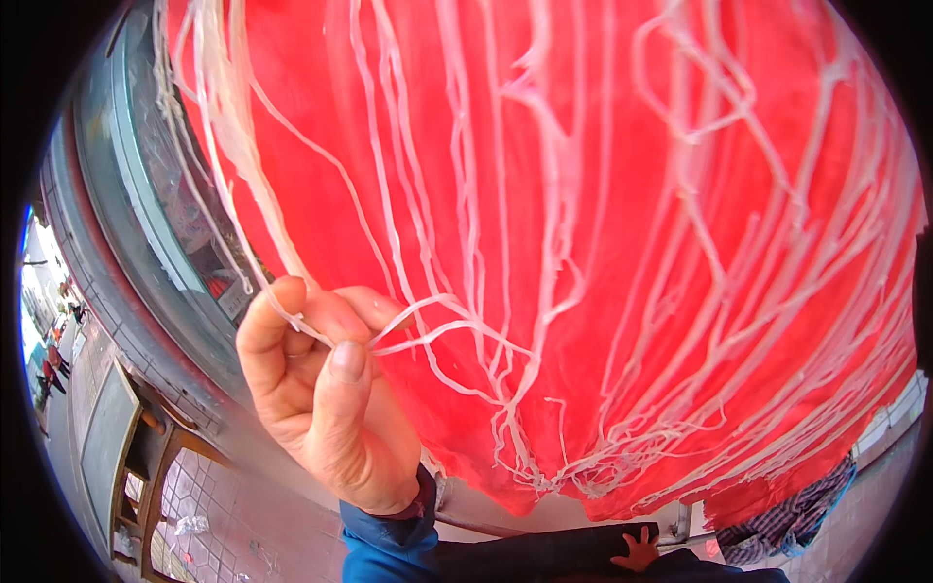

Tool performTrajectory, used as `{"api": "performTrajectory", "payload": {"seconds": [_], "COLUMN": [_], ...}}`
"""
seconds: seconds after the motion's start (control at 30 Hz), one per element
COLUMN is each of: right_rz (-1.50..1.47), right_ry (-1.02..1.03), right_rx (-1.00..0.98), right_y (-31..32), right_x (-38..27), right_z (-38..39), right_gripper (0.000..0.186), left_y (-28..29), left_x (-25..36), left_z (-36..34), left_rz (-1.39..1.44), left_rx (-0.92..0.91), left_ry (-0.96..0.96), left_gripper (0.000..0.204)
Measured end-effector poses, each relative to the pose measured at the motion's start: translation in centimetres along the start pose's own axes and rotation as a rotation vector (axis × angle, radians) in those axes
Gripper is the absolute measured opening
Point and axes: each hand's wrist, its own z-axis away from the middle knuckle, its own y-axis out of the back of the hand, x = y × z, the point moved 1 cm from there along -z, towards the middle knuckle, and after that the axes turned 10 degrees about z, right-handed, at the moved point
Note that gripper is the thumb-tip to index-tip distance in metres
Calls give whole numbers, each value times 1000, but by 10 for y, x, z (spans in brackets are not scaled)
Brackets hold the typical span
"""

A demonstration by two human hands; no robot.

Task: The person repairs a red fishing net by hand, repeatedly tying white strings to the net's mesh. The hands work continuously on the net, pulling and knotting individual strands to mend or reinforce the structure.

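My left hand (335, 398) is raised at the left, palm toward me. Its thumb and fingertips pinch thin white strings (437, 340); what they are made of I cannot tell. Behind it spreads a large red sheet (321, 209), covered by many more white strings running down its face. They gather in a tangle near its lower edge. A thicker pale bundle (243, 165) hangs just above my left hand. Low in the view, small and apart from the sheet, my right hand (637, 551) rests with fingers spread on dark cloth.
A glass-sided case (165, 204) stands along the left. Below it are a brown-framed stand (151, 510) and paved floor (258, 515). People (56, 361) are far off at the left edge. A dark checked cloth (787, 510) hangs at lower right.
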Motion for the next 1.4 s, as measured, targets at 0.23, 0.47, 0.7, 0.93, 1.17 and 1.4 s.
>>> {"api": "performTrajectory", "payload": {"seconds": [0.23, 0.47, 0.7, 0.93, 1.17, 1.4], "right_rz": [214, -321, -513, -578, -366, -544], "right_ry": [43, 833, 1170, 1198, 1310, 1111], "right_rx": [-16, 110, 910, 1069, 1437, 1210], "right_y": [28, 217, 403, 442, 435, 439], "right_x": [-23, -162, -260, -317, -324, -321], "right_z": [11, 128, 270, 291, 288, 287], "right_gripper": [77, 36, 19, 19, 12, 10], "left_y": [-20, -18, -14, -14, -20, -15], "left_x": [30, 61, 79, 93, 104, 97], "left_z": [12, 11, 14, 12, 8, 5], "left_rz": [89, 100, 197, 335, 339, 336], "left_rx": [10, 26, 18, 37, 20, 23], "left_ry": [60, 137, 286, 466, 487, 435], "left_gripper": [37, 35, 33, 34, 34, 34]}}
